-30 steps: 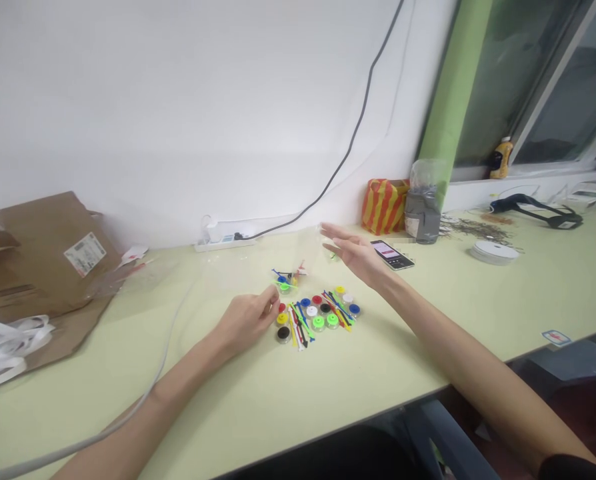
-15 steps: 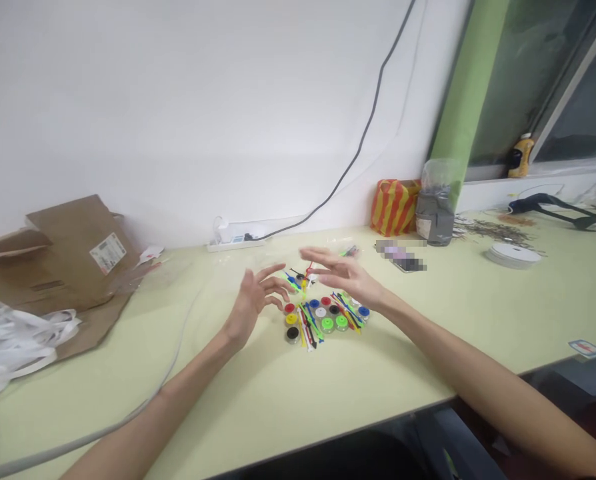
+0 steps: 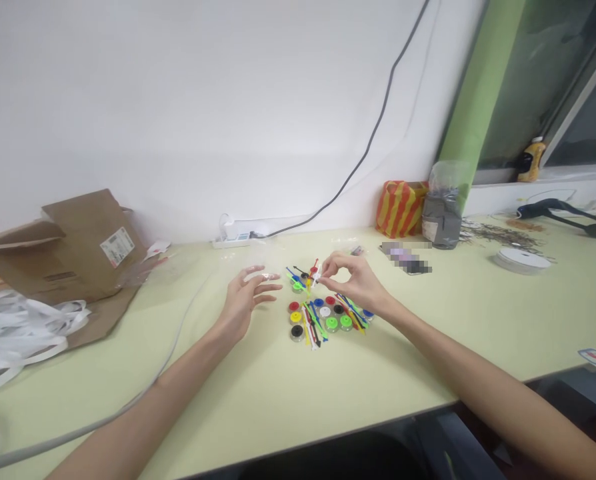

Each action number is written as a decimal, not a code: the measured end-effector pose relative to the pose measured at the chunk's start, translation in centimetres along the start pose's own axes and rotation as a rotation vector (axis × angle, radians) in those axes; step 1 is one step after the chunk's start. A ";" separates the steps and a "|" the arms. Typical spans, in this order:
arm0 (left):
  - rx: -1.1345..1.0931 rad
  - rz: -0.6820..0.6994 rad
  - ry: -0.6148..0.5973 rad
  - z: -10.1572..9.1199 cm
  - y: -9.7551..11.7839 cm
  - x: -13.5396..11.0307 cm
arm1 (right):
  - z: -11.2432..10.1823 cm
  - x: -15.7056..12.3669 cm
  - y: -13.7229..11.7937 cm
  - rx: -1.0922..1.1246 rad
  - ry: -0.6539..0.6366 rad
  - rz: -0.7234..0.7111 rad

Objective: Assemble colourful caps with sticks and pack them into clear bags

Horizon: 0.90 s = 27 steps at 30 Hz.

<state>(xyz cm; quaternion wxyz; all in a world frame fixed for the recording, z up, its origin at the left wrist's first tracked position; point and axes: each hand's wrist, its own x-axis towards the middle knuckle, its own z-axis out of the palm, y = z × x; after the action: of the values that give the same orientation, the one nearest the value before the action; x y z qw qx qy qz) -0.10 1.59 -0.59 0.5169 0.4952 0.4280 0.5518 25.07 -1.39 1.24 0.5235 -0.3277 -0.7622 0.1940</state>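
My right hand [image 3: 352, 275] has thumb and forefinger pinched together at a small white plastic arrow [image 3: 317, 275], at the back of a cluster of coloured pieces. Left of the cluster, my left hand [image 3: 245, 297] hovers with its fingers apart and nothing in them. Round pieces with coloured tops lie in front, among them a black one [image 3: 297, 332], a yellow one [image 3: 296, 318] and a green one [image 3: 332, 324]. Between them is a bundle of coloured plastic arrows [image 3: 314, 323]. A second bundle of arrows [image 3: 351, 312] lies partly below my right hand.
A cardboard box [image 3: 78, 247] and white strips [image 3: 23, 333] are at the left. Behind are a power strip [image 3: 233, 241] and a striped bag [image 3: 401, 208]. A phone [image 3: 405, 259] and white reel [image 3: 522, 261] lie right. A grey cable [image 3: 143, 400] crosses the front left.
My right hand has lowered and gone from spread fingers to a pinch at the white arrow. My left hand has drawn slightly away from the pieces, still open. The view has shifted a little.
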 end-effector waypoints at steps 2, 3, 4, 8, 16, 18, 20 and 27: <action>-0.044 -0.018 0.071 -0.5 -0.2 0.5 | -0.2 0.1 0.1 -0.028 0.067 0.028; -0.077 -0.033 0.101 -0.7 -0.3 0.6 | -0.2 0.1 0.2 -0.038 0.084 0.043; -0.116 -0.050 0.123 -0.8 -0.3 0.8 | -0.2 0.2 0.3 -0.045 0.090 0.057; -0.249 -0.130 0.156 -0.8 -0.3 1.0 | -0.1 0.1 0.7 -0.062 0.093 0.097; -0.175 -0.370 0.129 -0.9 -0.1 1.0 | -0.3 0.1 1.3 -0.130 0.110 0.173; -0.179 -0.365 0.125 -1.0 -0.1 1.0 | -0.4 0.1 1.4 -0.136 0.114 0.195; -0.188 -0.322 0.157 -1.0 0.1 1.0 | -0.4 0.0 1.4 -0.140 0.110 0.214; -0.283 -0.103 0.194 -0.6 1.2 0.5 | -0.4 0.0 2.3 -0.175 0.016 0.156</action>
<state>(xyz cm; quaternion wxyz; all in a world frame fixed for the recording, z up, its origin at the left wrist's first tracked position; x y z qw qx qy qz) -0.87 2.03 0.53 0.5653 0.3393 0.4188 0.6244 26.11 0.23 -0.11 0.4825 -0.4319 -0.7441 0.1643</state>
